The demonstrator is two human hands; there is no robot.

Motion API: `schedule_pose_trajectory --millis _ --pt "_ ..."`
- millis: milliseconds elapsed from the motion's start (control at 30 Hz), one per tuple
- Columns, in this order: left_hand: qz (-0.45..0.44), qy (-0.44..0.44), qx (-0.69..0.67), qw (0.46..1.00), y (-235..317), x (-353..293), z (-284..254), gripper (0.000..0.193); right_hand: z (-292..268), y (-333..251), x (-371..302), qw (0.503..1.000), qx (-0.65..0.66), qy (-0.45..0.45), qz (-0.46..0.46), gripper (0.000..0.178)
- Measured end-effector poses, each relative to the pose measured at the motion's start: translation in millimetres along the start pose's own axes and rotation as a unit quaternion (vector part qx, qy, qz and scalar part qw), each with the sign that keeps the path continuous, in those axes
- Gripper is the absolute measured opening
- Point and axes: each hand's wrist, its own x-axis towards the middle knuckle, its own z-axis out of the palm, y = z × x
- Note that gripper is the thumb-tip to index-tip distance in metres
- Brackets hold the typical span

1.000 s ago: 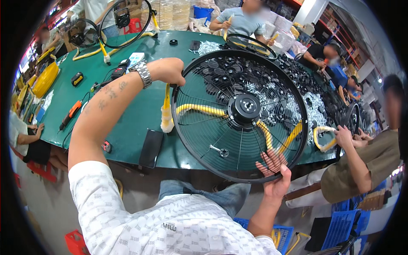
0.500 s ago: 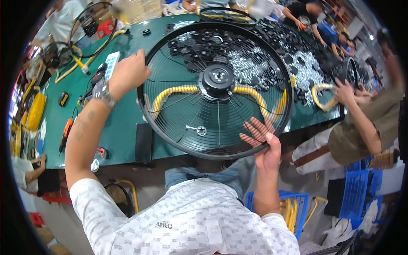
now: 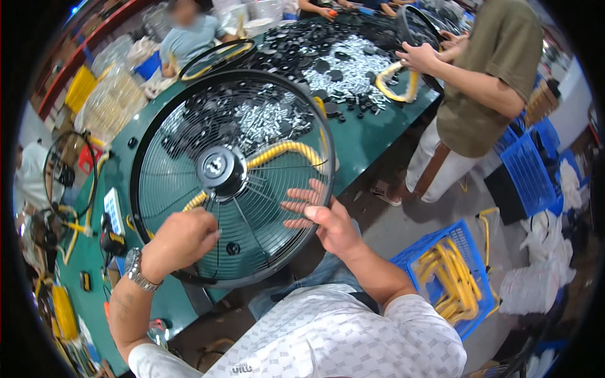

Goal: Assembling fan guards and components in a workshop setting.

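A large round black fan guard (image 3: pixel 275 247) of wire rings stands tilted over the table, a black motor hub (image 3: pixel 218 169) at its middle. My right hand (image 3: pixel 334 225) grips its right rim, thumb on the near side and fingers seen through the wires. My left hand (image 3: pixel 181 244), with a metal watch at the wrist, is closed in a pinch in front of the lower left wires; what its fingertips hold, if anything, is too small to name. A curved yellow tube (image 3: pixel 287 148) shows behind the wires, and a small dark round piece (image 3: pixel 233 249) shows below the hub.
Silver screws (image 3: pixel 350 66) and black round parts cover the far part of the green table (image 3: pixel 365 142). At the right a co-worker (image 3: pixel 488 82) holds another black ring. A blue crate (image 3: pixel 463 233) of yellow tubes stands on the floor. A power strip (image 3: pixel 113 211) lies left.
My view has swung to the right. My left hand has come from beside the guard's upper left rim down over its lower left wires. My right hand keeps its grip on the rim.
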Motion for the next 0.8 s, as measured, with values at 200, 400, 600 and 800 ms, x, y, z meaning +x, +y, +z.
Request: schedule_pose_trajectory --millis 200,400,600,800 --pt "0.071 0.200 -0.081 0.974 14.4 119.8 -24.6 0.016 -0.1 4.6 -7.3 1.000 -0.003 0.001 0.007 0.092" --pt "0.089 0.315 -0.077 0.942 35.1 217.2 2.5 0.017 1.3 8.5 -17.0 1.000 0.004 0.001 -0.006 0.088" --pt "0.097 0.368 -0.062 0.923 46.9 226.1 24.5 0.008 -5.0 7.1 -20.0 0.997 -0.069 -0.026 0.011 0.088" --pt "0.039 0.354 -0.103 0.929 57.9 229.5 23.4 0.036 -5.3 5.7 -23.1 0.996 -0.084 -0.020 -0.004 0.090"
